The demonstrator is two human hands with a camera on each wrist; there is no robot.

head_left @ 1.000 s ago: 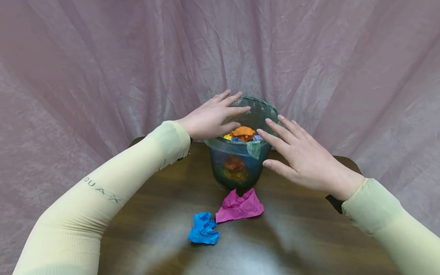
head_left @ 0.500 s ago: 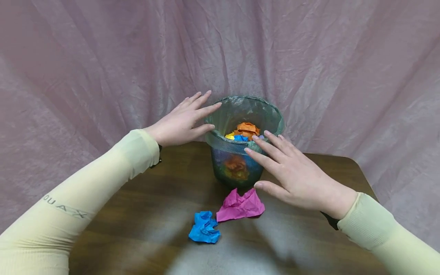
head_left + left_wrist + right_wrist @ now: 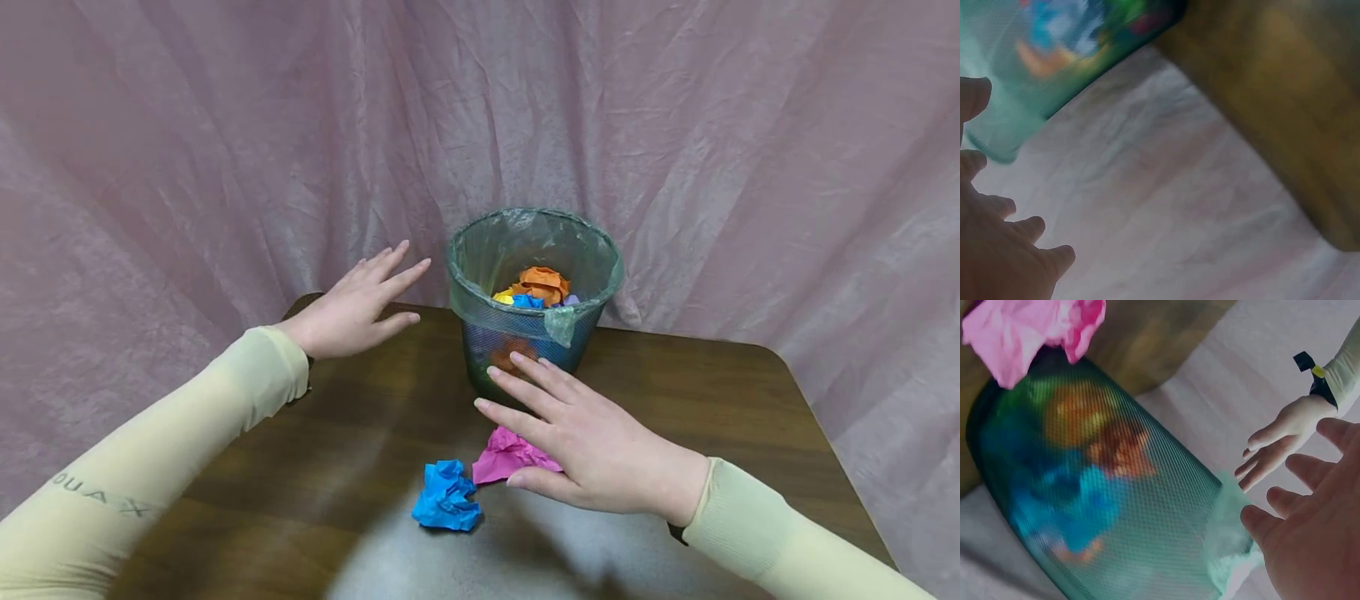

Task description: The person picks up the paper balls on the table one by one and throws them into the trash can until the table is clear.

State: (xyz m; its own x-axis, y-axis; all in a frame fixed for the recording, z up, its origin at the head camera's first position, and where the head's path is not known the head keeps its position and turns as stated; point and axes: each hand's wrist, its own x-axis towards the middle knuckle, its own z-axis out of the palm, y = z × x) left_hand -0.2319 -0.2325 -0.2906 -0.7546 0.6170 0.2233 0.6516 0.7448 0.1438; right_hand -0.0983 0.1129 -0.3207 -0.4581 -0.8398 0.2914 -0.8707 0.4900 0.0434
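Note:
My right hand (image 3: pixel 592 442) hovers palm down over a crumpled pink paper (image 3: pixel 510 457), fingers spread and holding nothing; it hides part of that paper. Left of the pink paper lies a crumpled blue paper (image 3: pixel 447 497) on the table. My left hand (image 3: pixel 352 304), fingers straight and apart, is in the air to the left of a mesh wastebasket (image 3: pixel 480 333). A green plastic bag lines the basket and folds over its rim. Inside are crumpled papers, among them an orange paper (image 3: pixel 543 283) on top. The right wrist view shows more colored papers through the mesh.
The brown wooden table (image 3: pixel 690 383) has rounded far corners. Behind it hangs a pinkish draped cloth (image 3: pixel 300 125). The wastebasket stands upright near the table's far edge.
My left hand has moved from above the basket's rim leftward and down. My right hand has come down and left, from beside the basket to over the pink paper.

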